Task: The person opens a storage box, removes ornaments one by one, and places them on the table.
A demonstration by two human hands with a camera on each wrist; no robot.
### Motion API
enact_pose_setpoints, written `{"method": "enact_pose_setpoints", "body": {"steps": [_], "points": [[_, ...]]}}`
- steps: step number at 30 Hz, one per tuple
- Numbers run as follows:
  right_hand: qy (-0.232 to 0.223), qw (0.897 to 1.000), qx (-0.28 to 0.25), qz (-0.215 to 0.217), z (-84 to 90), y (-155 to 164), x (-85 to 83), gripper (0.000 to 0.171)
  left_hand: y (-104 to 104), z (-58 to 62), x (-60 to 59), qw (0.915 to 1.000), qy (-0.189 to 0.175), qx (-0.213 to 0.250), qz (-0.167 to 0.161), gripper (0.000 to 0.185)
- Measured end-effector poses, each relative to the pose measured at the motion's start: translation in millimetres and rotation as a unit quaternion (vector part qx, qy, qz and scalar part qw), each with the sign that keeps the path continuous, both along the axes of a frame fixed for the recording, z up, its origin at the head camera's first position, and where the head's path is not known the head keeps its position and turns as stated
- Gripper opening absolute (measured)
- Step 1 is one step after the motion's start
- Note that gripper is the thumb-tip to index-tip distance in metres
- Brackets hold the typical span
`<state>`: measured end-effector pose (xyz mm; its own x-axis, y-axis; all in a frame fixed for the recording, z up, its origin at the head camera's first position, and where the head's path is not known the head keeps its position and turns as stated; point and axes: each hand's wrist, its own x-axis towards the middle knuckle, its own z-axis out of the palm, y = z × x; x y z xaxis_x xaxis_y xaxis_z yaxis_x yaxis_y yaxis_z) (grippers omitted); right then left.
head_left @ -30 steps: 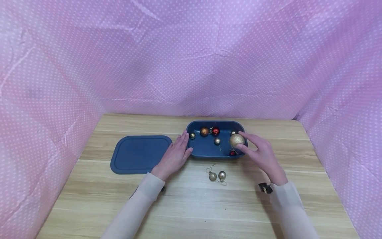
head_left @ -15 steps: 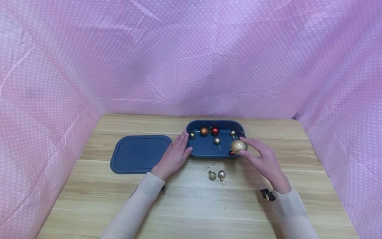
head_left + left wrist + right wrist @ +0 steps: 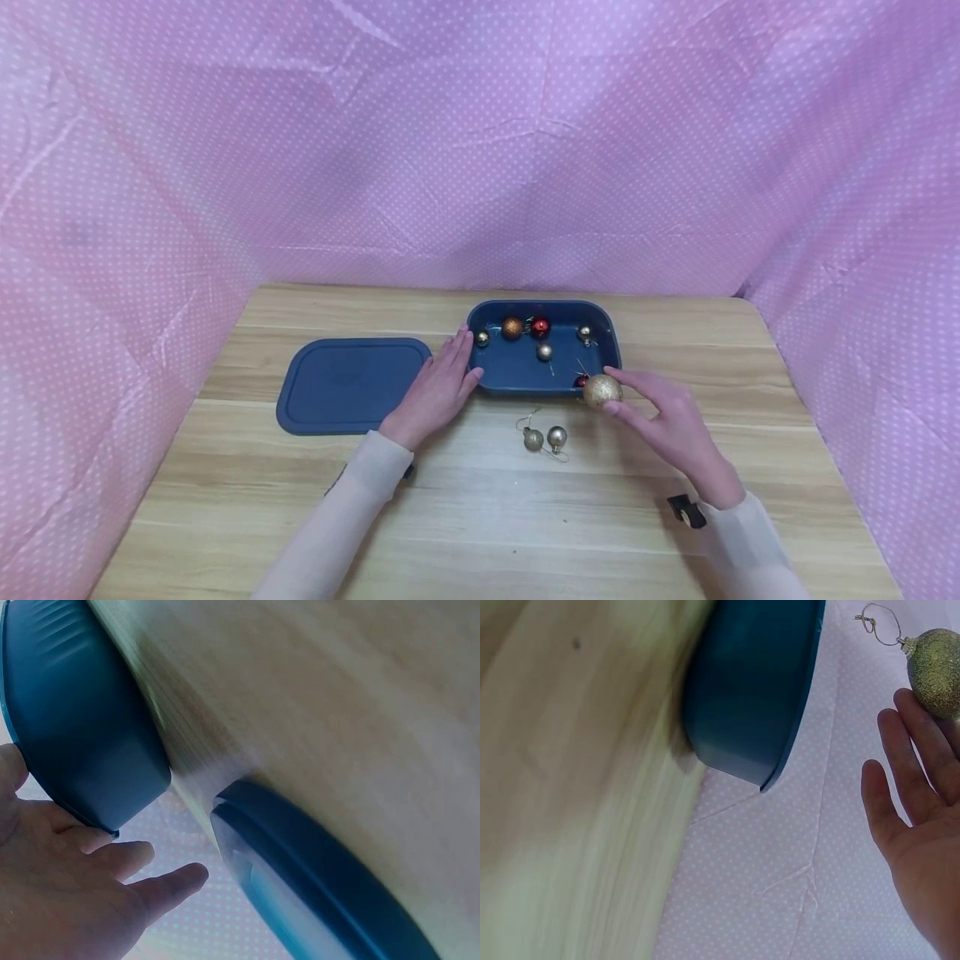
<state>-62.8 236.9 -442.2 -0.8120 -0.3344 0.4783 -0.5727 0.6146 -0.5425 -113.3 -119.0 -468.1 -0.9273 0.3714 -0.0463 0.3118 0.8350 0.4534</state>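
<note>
Right hand (image 3: 667,417) pinches the gold ball (image 3: 602,390) between thumb and fingertips, other fingers loosely spread. Ball is over the bench (image 3: 487,517), just off the box (image 3: 611,333) near rim at its 5 o'clock corner. Left hand (image 3: 435,392), fingers straight and together, rests flat against the box's 9 o'clock wall. Inside the box: orange ball (image 3: 512,327), red ball (image 3: 539,327), a few smaller ones. Two small balls (image 3: 545,438) lie on the bench at 6 o'clock of the box. Lid (image 3: 348,385) lies flat at 9 o'clock, just beside the left hand.
</note>
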Motion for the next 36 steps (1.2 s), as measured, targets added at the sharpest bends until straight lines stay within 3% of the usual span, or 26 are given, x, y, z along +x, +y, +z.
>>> {"method": "enact_pose_setpoints", "body": {"steps": [10,18,36], "points": [[-0.012,0.999,0.034,0.015,-10.0,2.3,7.6,0.051,-1.5,0.1,-1.2,1.0,-0.005,-0.007,0.0,0.069],[0.006,0.998,0.044,0.049,-24.9,3.6,8.5,0.053,-1.2,-0.3,-1.1,1.0,-0.001,-0.006,-0.004,0.068],[-0.092,0.991,0.086,0.05,-40.5,2.9,16.8,0.053,-0.8,-1.6,-0.9,1.0,-0.004,-0.003,-0.002,0.068]]}}
